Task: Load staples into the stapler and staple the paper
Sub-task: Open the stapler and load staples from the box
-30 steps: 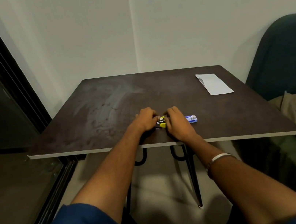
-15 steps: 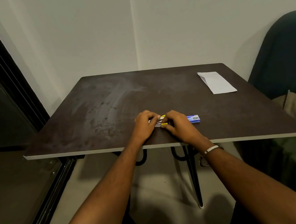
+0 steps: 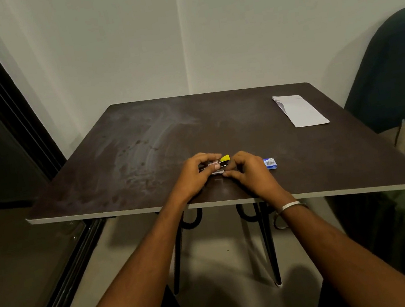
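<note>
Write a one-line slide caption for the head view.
Both hands, left and right, work a yellow stapler near the table edge; staple box beside, paper far right.

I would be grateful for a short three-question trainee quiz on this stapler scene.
1. True or false: the folded paper lies under the stapler.
2. Which item lies beside the right hand? A) blue staple box B) scissors C) pen
3. Fill in: the left hand holds the stapler near the table's ____ edge.

Key: 1 false, since the paper lies apart at the far right corner; 2 A; 3 near.
</note>
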